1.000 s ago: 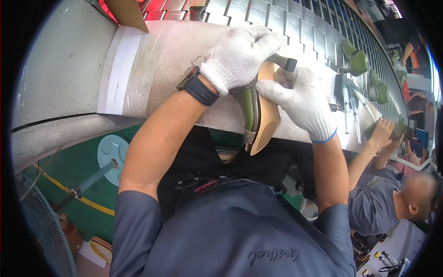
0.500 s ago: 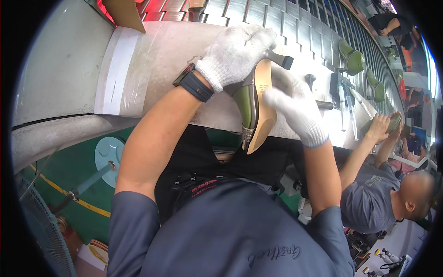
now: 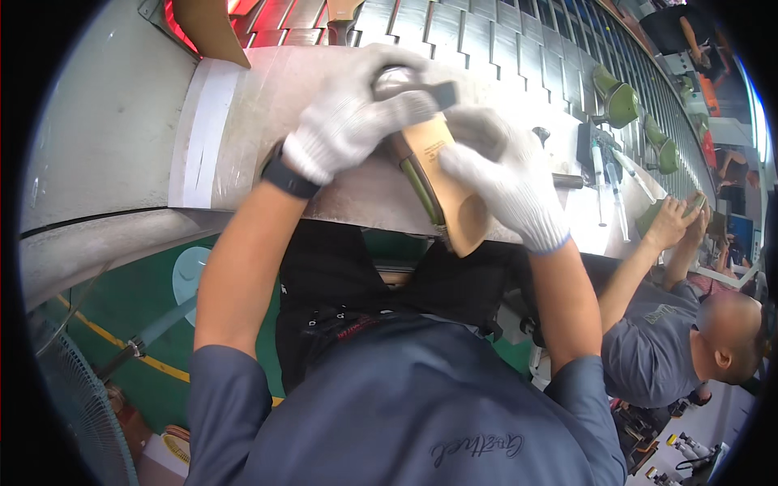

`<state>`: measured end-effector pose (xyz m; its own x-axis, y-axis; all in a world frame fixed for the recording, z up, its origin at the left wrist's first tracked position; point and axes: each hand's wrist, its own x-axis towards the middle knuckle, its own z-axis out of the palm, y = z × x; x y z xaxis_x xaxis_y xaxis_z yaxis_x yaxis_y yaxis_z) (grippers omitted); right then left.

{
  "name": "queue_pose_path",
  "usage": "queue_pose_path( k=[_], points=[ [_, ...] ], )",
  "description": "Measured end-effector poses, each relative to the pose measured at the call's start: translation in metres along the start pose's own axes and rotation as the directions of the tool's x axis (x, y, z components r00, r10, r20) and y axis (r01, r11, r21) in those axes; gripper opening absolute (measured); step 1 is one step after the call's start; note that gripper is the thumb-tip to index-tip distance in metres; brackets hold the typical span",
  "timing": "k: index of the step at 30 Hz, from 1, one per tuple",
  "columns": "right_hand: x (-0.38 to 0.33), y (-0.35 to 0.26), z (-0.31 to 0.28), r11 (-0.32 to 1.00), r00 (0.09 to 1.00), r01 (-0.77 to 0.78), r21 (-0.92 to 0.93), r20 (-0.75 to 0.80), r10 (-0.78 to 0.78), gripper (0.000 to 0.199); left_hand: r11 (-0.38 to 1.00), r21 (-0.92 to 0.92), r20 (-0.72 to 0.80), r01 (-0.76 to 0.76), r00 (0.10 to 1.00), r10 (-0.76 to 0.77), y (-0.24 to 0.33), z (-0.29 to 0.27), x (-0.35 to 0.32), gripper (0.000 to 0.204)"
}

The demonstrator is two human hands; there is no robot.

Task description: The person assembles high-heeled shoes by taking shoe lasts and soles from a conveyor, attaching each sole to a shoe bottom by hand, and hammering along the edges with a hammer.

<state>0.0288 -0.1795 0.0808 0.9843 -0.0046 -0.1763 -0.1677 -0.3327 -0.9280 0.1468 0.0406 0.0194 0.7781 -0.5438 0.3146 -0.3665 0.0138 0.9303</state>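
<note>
A green high-heeled shoe [image 3: 456, 197] is held over the near edge of the workbench, its tan sole facing up and its toe pointing toward me. My left hand [image 3: 348, 113], in a white knit glove and partly blurred, is closed around the heel end, next to the dark heel. Along the sole's right edge, my right hand [image 3: 510, 174], also gloved in white, grips with the thumb lying on the sole. Its other fingers are largely hidden behind the shoe. The shoe's upper shows only as a green strip on the left side.
Beyond the workbench [image 3: 267, 121] runs a metal slatted conveyor [image 3: 454, 32] carrying more green shoes [image 3: 620, 104]. To the right lie syringes [image 3: 601, 174] and a dark tool handle [image 3: 567, 181]. A co-worker [image 3: 656, 340] sits at the right. A fan [image 3: 81, 405] stands at lower left.
The shoe has turned so more of its sole faces up, and its heel end has shifted left. My left hand has moved left and wrapped around the heel end.
</note>
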Motion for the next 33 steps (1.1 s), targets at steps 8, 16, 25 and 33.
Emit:
queue_pose_path(
  k=[8,16,25,33],
  points=[
    [-0.013,0.028,-0.048,0.799,0.943,0.328,-0.504,0.118,-0.312,0.083,0.946,0.317,-0.185,-0.072,0.973,0.136,0.035,0.040,-0.102,0.074],
    [-0.009,0.017,-0.041,0.808,0.950,0.307,-0.503,0.114,-0.291,0.067,0.941,0.328,-0.164,-0.085,0.976,0.145,0.035,0.043,-0.100,0.073],
    [0.004,0.013,-0.036,0.756,0.955,0.297,-0.583,0.158,-0.253,0.069,0.930,0.358,-0.127,-0.086,0.982,0.140,0.044,0.043,-0.094,0.071],
    [0.013,0.003,-0.023,0.570,0.894,0.442,-0.693,0.288,-0.343,0.086,0.902,0.416,-0.068,-0.110,0.986,0.152,0.044,0.038,-0.094,0.073]
  ],
)
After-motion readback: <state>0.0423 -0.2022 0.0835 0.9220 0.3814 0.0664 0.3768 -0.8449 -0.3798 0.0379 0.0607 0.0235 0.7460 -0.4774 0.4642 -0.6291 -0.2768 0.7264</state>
